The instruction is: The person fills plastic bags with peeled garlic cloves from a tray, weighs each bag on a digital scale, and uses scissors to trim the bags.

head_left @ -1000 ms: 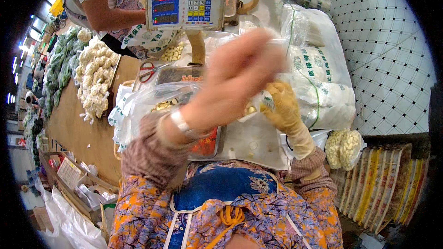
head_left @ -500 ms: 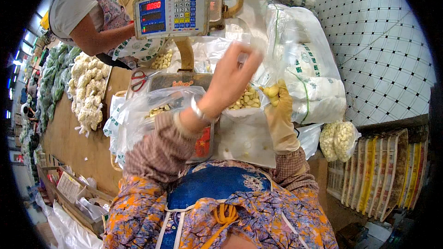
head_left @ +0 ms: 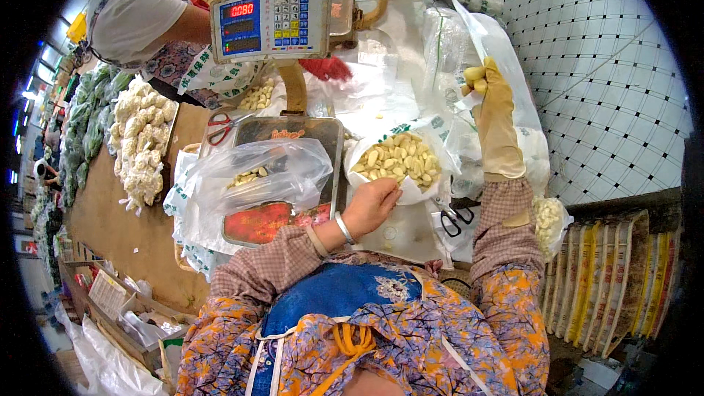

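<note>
On the right lies a broad white tiled surface, crossed by fine lines and dotted with small dark squares, though whether it is floor or wall is hard to say; below it, past a dark ledge, ribbed crates in white, yellow and red stand packed together. A plain brown surface, either floor or tabletop, stretches along the left, with a wooden box near the lower corner. Farther off, small bright lights and pale panels shine at the room's far left edge.
</note>
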Motion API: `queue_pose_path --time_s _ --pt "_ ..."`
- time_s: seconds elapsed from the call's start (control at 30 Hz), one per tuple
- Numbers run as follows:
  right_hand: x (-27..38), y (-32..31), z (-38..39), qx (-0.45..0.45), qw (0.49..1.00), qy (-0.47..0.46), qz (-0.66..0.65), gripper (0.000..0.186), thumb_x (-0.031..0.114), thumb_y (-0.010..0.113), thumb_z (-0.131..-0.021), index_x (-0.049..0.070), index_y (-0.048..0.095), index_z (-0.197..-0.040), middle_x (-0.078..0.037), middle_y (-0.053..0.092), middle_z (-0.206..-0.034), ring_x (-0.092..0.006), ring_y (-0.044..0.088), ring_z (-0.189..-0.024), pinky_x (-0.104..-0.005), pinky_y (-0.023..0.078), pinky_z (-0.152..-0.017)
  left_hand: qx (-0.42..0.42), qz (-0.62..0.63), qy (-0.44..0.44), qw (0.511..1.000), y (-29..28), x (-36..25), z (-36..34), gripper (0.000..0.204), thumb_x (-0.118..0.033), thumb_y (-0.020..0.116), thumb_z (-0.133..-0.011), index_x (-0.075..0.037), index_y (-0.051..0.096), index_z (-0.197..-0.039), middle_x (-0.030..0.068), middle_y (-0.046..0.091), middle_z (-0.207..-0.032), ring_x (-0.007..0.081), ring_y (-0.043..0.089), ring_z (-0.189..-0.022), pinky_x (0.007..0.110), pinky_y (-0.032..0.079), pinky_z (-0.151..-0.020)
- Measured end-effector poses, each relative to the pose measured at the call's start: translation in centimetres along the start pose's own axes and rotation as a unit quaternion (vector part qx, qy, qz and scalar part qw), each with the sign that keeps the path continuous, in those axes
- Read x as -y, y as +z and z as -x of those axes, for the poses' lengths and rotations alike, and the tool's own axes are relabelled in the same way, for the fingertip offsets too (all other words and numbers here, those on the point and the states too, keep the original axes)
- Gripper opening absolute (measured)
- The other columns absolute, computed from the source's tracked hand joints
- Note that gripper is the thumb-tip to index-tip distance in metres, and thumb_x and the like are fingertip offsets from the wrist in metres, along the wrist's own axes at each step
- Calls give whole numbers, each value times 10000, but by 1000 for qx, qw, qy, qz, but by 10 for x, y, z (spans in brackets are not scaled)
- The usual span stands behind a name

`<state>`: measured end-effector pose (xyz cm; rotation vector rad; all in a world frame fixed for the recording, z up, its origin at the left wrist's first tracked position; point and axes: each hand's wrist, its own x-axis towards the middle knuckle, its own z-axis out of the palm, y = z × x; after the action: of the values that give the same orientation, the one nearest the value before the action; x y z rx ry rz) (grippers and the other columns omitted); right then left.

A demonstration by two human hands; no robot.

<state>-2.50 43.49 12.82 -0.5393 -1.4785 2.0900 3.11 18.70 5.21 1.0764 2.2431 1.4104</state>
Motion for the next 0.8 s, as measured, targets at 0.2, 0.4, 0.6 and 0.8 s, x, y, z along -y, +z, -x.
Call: queue_pose_path --time_s 0.2,0.4,0.6,0.8 --pt "-2 -60 -1 55 995 -48 -73 155 89 482 -778 -5 563 -870 -98 575 -838 -162 502 -638 -288 445 -637 -1 -26 39 999 1 -4 8 151 -96 496 -772 9 433 -685 179 466 -656 344 474 -615 396 372 -547" --pt "145 -112 58 -26 934 -355 26 279 66 493 -765 -24 498 -1029 4 478 -730 -36 433 -587 -143 363 -485 -3 7 22 1000 5 -6 12 183 -158 541 -767 5 477 -822 152 508 -725 285 526 -688 346 424 -582" --pt "-5 -19 122 261 811 -315 419 180 137 469 -778 51 515 -929 -111 546 -783 -256 526 -764 -349 419 -680 118 281 -109 946 -13 -16 2 592 -253 608 -746 -25 319 -1209 144 439 -1142 188 520 -886 297 450 -749" --pt "-2 17 160 324 633 -336 618 675 325 631 -634 99 378 -1217 -179 332 -1243 -347 296 -1151 -448 214 -947 92 540 -157 822 -7 17 16 292 -215 443 -863 -21 457 -1081 59 524 -1012 149 517 -896 276 443 -781"
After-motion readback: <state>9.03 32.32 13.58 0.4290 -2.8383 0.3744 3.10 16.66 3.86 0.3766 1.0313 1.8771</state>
